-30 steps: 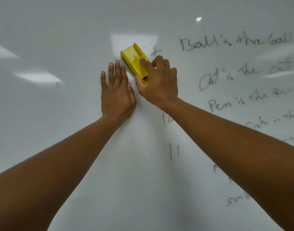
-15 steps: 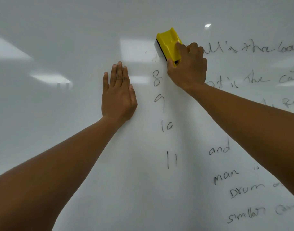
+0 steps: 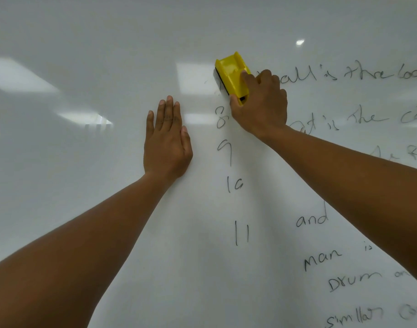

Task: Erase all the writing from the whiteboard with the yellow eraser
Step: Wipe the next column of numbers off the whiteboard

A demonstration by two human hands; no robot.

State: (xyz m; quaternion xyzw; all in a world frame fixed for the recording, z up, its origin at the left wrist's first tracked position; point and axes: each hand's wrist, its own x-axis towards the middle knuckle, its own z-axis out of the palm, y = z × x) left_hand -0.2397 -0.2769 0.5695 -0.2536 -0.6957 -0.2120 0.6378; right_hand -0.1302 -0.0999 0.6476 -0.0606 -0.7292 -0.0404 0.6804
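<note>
Gripped the eraser (image 3: 232, 75) in the right hand (image 3: 262, 110), fingers curled round it, pressed to the whiteboard (image 3: 84, 185) just above the "8" (image 3: 220, 118). Laid the left hand (image 3: 166, 143) flat, fingers straight, left of the "8".

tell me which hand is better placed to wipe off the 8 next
Right. The right hand already grips the yellow eraser, sitting just above the 8. The left hand lies flat on the whiteboard, fingers straight, holding nothing.
</note>
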